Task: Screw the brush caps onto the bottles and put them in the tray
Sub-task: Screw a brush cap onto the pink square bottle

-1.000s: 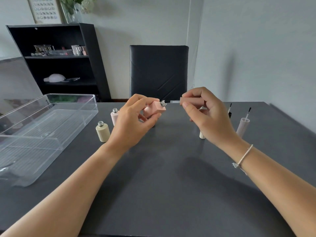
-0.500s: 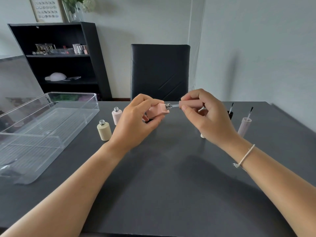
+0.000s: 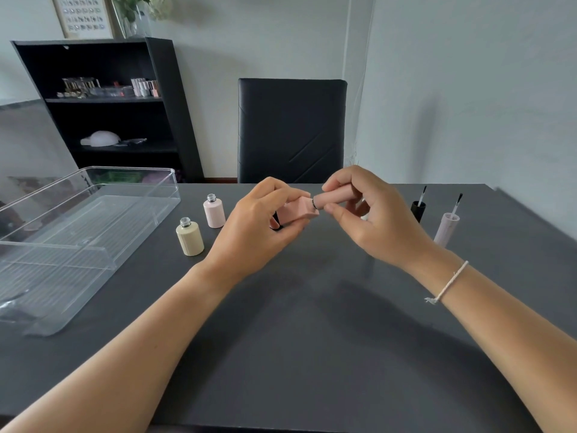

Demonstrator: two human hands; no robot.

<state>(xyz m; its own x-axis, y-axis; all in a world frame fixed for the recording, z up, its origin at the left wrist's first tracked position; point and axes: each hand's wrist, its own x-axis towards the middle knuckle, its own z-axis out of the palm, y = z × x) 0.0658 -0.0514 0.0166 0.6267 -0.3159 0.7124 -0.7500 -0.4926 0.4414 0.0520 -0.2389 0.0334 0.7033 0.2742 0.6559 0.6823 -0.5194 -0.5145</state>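
Observation:
My left hand (image 3: pixel 259 232) grips a square pink bottle (image 3: pixel 296 210), tilted on its side above the table. My right hand (image 3: pixel 371 217) pinches a long pink brush cap (image 3: pixel 334 199) whose end meets the bottle's neck; the brush is hidden inside. A cream bottle (image 3: pixel 189 236) and a pale pink bottle (image 3: pixel 214 210) stand uncapped left of my hands. A black brush cap (image 3: pixel 417 209) and a lilac brush cap (image 3: pixel 446 228) stand brush-up at the right. The clear plastic tray (image 3: pixel 93 214) lies at the far left with nothing in it.
A black chair (image 3: pixel 292 129) faces me across the dark grey table (image 3: pixel 312 339). A black shelf unit (image 3: pixel 106 101) stands against the back wall at left. Something small and dark shows under my left palm.
The cap and bottle, apart a second ago, have come together: the brush went into the neck and the cap now sits against the bottle.

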